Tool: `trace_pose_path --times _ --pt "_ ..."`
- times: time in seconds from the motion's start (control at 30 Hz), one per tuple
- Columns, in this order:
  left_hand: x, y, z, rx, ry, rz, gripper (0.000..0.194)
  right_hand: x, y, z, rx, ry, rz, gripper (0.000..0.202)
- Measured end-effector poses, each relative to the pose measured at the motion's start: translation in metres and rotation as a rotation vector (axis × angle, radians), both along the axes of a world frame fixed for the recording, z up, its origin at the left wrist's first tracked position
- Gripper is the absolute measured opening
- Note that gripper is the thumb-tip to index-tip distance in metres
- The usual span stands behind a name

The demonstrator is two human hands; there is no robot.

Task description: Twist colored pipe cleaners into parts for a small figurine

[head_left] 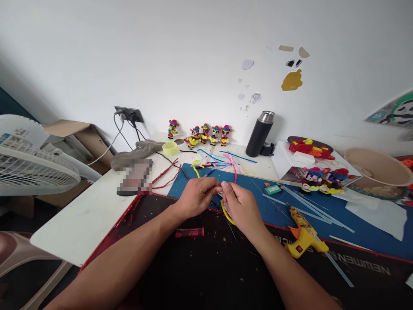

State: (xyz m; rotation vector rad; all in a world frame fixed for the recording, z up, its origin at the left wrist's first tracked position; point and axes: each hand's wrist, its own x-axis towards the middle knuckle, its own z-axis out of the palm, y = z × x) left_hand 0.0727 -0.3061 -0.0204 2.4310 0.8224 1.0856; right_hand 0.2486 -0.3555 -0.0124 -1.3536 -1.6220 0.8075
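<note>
My left hand (199,196) and my right hand (239,204) meet above the blue mat (183,183), fingertips pinched close together. Something small sits between the fingertips, too small to name. A yellow fuzzy stem (227,216) shows beside my right hand, curving down from its fingers; whether it is held is unclear. Behind the hands lie pink, blue and white fuzzy stems (230,161). A red object (189,232) rests on the black mat (193,275) below my left hand. The yellow glue gun (305,241) lies to the right, near clear glue sticks (318,209).
Several small colourful figures (214,135) stand by the wall, left of a black thermos (260,133). A white box (280,161) with more figures and a beige bowl (377,165) are at right. A fan (35,168) stands at left, near a grey cloth (135,155).
</note>
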Motion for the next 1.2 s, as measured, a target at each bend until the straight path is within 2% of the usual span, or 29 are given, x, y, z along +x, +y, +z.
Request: trace_pose_path --times 0.17,0.4,0.7,0.93,1.2 --pt "0.001 0.002 -0.001 0.032 -0.021 -0.031 0.025 0.003 0.001 0.005 -0.015 0.042 -0.011 0.058" --pt "-0.006 0.004 0.004 0.101 0.065 -0.072 0.027 0.002 0.0 0.005 -0.002 0.056 -0.024 0.059" --pt "-0.003 0.002 0.004 0.035 0.036 -0.053 0.033 0.001 -0.001 0.004 -0.04 0.075 0.014 0.057" --pt "-0.001 -0.002 0.008 -0.03 0.043 -0.05 0.038 0.003 0.0 -0.001 0.018 -0.056 -0.005 0.056" --pt "0.001 0.001 -0.002 -0.087 -0.037 -0.035 0.027 0.002 0.003 -0.001 0.021 -0.014 -0.036 0.058"
